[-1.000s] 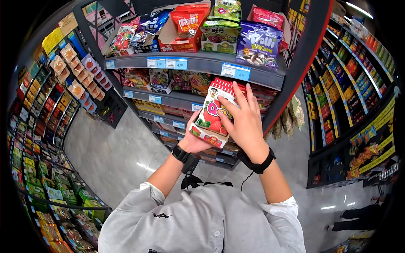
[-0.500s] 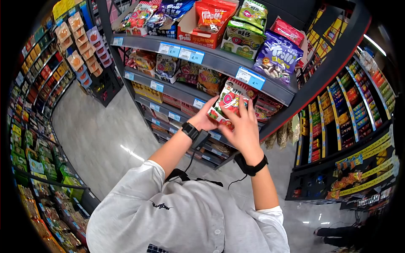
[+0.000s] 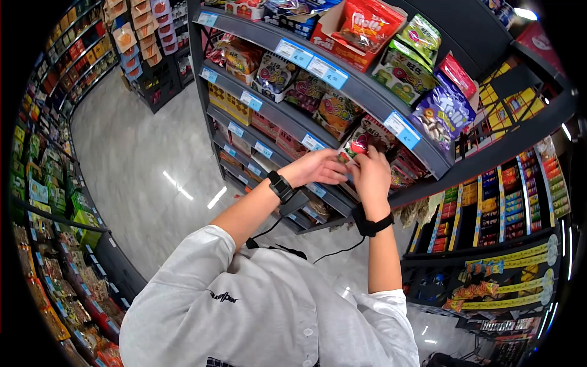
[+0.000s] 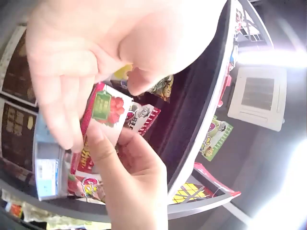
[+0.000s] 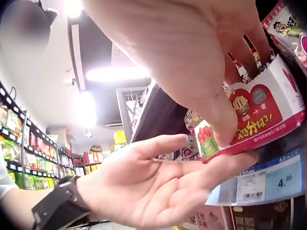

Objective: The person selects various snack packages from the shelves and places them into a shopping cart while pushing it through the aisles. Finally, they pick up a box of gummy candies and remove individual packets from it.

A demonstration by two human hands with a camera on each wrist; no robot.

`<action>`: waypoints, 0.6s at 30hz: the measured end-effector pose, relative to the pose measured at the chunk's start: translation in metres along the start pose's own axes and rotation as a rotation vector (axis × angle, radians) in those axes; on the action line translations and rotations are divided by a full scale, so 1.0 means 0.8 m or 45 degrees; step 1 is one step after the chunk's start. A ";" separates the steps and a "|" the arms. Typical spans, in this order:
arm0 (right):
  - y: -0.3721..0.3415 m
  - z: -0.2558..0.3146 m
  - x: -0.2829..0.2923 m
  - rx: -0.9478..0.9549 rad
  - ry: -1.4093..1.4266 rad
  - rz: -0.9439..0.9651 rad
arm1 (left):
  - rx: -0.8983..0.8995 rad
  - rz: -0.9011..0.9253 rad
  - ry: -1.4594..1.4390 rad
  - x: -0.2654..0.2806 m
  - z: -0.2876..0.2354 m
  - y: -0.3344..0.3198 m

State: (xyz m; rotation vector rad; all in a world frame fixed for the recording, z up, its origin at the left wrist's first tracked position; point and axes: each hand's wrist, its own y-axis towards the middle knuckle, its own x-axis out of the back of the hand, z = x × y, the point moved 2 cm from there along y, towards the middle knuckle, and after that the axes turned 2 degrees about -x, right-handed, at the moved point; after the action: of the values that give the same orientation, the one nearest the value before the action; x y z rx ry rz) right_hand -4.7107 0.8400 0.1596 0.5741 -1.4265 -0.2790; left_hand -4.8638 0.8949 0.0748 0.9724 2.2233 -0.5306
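A small white-and-red cardboard display box (image 5: 259, 112) of gummy candy bags sits at the front of the second shelf, tilted in the right wrist view. My right hand (image 3: 373, 174) grips its front wall, thumb on the printed outside and fingers over the inner side. In the left wrist view the box's strawberry-printed end (image 4: 112, 108) faces up between the hands. My left hand (image 3: 321, 166) has its fingers extended beside the box's lower left edge, fingertips right at it. A red-and-white gummy bag (image 3: 359, 145) shows above the right fingers.
Gummy bags (image 3: 336, 113) fill boxes to the left on the same shelf. Overhead, the upper shelf edge (image 3: 361, 92) carries price tags and a purple Trolli bag (image 3: 445, 113). A blue price tag (image 5: 264, 179) hangs just below the box. Dried goods (image 3: 422, 211) hang at right.
The box has moved away from my body, into the second shelf. My left hand has gone from supporting it to lying flat beside it; my right hand now grips its front wall.
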 end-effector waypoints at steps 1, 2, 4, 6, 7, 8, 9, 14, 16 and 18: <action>0.005 -0.003 -0.001 -0.059 -0.034 0.060 | 0.006 0.019 0.169 0.004 -0.005 -0.010; 0.011 -0.005 0.000 -0.115 -0.067 0.117 | 0.009 0.100 0.245 0.012 -0.008 -0.024; 0.023 -0.018 -0.006 -0.170 -0.073 0.167 | 0.004 0.050 0.369 0.024 -0.017 -0.064; 0.036 -0.030 -0.021 -0.393 -0.066 0.467 | 0.008 -0.086 0.315 0.057 -0.011 -0.096; 0.033 -0.050 -0.043 -0.264 -0.149 0.305 | -0.020 -0.162 0.246 0.073 -0.009 -0.111; 0.031 -0.053 -0.054 -0.180 -0.203 0.202 | -0.051 -0.237 0.179 0.091 -0.008 -0.122; 0.028 -0.056 -0.065 -0.099 -0.264 0.093 | -0.072 -0.242 0.179 0.104 -0.010 -0.130; 0.027 -0.057 -0.093 -0.218 -0.390 0.164 | -0.178 -0.472 0.133 0.149 -0.043 -0.155; 0.026 -0.053 -0.095 -0.245 -0.356 0.134 | -0.219 -0.474 0.154 0.159 -0.059 -0.163; 0.024 -0.055 -0.101 -0.242 -0.388 0.110 | -0.265 -0.481 0.181 0.168 -0.074 -0.171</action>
State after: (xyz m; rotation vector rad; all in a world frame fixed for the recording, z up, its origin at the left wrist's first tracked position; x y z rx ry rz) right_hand -4.6817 0.9065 0.0997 0.3220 -1.6917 -0.4425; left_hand -5.0605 0.9084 0.0373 0.4976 2.5476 -0.3904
